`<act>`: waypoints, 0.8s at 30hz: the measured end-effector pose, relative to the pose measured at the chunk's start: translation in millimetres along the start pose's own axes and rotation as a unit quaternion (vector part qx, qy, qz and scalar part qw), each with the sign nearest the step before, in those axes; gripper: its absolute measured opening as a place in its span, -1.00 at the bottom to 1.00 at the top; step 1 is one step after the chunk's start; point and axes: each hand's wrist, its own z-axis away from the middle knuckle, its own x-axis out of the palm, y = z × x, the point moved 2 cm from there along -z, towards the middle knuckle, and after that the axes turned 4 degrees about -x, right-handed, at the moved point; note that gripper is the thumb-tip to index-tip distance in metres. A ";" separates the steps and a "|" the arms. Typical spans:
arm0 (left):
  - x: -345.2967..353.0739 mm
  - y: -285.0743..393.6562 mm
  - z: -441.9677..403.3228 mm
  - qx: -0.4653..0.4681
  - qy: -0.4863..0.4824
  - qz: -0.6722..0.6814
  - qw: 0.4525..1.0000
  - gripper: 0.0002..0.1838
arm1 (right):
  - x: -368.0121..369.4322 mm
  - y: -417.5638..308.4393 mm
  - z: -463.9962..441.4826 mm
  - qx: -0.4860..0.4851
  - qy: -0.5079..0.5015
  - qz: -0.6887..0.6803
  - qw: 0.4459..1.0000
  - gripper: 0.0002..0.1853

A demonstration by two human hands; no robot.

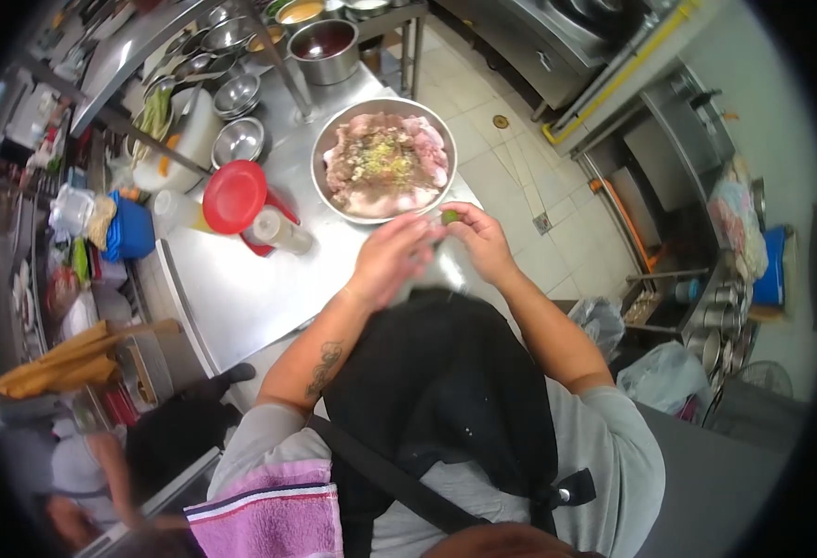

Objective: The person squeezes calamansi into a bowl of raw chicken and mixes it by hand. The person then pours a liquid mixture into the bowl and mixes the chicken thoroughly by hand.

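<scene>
A wide metal bowl (319, 186) of raw pale meat (432, 153) stands at the table's edge, just beyond my hands. Brown seasoning and yellow bits (390, 160) lie on top of the meat. My right hand (483, 244) is closed, pinching a small round green lime (449, 217) at its fingertips near the bowl's front rim. Close beside it, my left hand (397, 251) is smeared by motion, its fingers near the lime. Whether the left hand touches or holds anything, I cannot make out.
On the metal table (250, 312) to the left are a red lid (234, 197), a clear container (281, 231) and several metal bowls (238, 141). A deep pot (323, 51) stands at the back. Another person (101, 465) is at the lower left. Tiled floor (511, 177) lies right of the table.
</scene>
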 end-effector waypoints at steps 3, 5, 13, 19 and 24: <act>-28.4 -2.5 16.8 0.035 0.051 -0.004 0.998 -0.67 | 8.1 -7.1 -8.8 0.053 -0.002 -0.124 0.991 -0.62; -51.2 -5.7 29.3 0.049 0.069 0.006 0.996 -0.67 | 5.8 -2.6 -17.7 0.092 0.001 -0.193 0.977 -0.60; -135.3 -39.1 69.1 0.096 0.167 0.061 0.979 -0.70 | -7.7 25.1 -92.8 0.009 -0.013 0.355 0.935 -0.73; -156.4 -48.9 81.8 0.098 0.200 0.064 0.973 -0.73 | 43.3 33.7 -159.2 -0.085 -0.109 0.576 0.806 -0.93; -155.5 -47.4 84.1 0.094 0.197 0.068 0.973 -0.73 | 66.1 45.3 -212.0 -0.152 -0.133 0.673 0.712 -0.87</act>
